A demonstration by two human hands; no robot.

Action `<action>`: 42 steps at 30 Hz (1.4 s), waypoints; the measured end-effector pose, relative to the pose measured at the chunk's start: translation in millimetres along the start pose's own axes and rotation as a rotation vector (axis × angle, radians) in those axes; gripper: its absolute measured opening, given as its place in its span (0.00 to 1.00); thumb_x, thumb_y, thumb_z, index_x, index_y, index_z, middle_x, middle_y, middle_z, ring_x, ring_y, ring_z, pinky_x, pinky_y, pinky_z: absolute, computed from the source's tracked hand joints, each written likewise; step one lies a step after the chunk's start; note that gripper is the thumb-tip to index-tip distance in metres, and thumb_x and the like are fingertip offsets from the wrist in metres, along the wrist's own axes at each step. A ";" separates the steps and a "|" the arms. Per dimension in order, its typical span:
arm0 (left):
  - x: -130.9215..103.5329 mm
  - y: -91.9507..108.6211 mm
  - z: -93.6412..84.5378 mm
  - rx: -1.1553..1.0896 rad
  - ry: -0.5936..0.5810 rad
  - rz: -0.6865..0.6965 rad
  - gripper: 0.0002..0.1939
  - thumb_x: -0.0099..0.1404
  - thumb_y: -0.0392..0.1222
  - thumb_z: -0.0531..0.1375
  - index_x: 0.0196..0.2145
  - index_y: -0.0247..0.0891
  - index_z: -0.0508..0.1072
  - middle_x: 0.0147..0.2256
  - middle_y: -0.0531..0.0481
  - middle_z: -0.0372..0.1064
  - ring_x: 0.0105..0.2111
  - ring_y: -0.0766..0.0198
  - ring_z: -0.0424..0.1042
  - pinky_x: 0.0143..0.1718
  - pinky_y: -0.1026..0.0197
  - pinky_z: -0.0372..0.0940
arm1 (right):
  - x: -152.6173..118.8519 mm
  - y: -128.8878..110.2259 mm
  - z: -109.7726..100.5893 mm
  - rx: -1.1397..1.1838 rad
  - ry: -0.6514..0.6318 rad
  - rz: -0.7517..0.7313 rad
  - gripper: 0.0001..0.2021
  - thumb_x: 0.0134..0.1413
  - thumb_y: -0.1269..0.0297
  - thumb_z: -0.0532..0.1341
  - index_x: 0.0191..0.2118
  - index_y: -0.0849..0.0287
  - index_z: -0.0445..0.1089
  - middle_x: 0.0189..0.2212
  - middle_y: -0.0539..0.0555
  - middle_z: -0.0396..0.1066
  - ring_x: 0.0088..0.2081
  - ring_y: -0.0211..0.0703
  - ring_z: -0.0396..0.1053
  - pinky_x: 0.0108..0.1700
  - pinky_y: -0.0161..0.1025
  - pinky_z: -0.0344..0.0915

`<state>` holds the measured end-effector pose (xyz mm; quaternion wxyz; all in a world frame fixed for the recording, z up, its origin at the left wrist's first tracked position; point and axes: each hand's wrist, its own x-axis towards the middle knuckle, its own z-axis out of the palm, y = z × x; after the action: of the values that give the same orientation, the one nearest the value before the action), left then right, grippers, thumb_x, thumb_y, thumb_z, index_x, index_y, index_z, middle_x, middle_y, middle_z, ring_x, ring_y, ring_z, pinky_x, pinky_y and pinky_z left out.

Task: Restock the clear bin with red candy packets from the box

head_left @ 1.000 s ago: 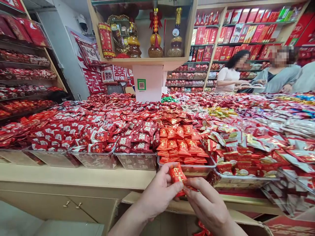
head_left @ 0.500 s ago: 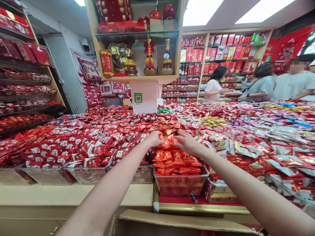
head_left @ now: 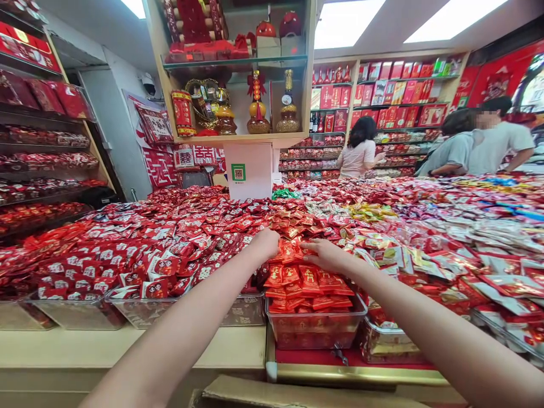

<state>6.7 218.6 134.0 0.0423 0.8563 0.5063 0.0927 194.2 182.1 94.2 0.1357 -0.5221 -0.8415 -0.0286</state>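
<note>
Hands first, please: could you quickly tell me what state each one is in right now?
Left hand: curled on the orange-red packets; grip cannot be told.
Right hand: open, flat on the same packets.

Open air above packet heaps [head_left: 306, 277]; bins [head_left: 314, 328] packed wall-to-wall, no gaps btwn.

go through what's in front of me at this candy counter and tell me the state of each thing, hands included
left hand: palm down, resting on the orange-red packets.
right hand: palm down, fingers spread on the same packets.
orange-red packets: heaped above the bin rim.
clear bin: full, upright at the counter edge.
cardboard box: flap open below the counter.
</note>
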 end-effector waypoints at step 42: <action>-221.6 52.4 49.9 -0.693 -0.076 0.229 0.11 0.61 0.39 0.53 0.38 0.43 0.74 0.33 0.48 0.73 0.33 0.63 0.71 0.36 0.65 0.63 | -187.9 -171.3 93.9 0.326 0.125 -0.281 0.03 0.44 0.70 0.58 0.23 0.59 0.66 0.19 0.50 0.69 0.21 0.39 0.67 0.22 0.32 0.61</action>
<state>-42.4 0.5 68.2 0.3379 0.8452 0.3436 0.2309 102.2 -41.3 -28.6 0.2647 -0.3683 -0.8894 0.0568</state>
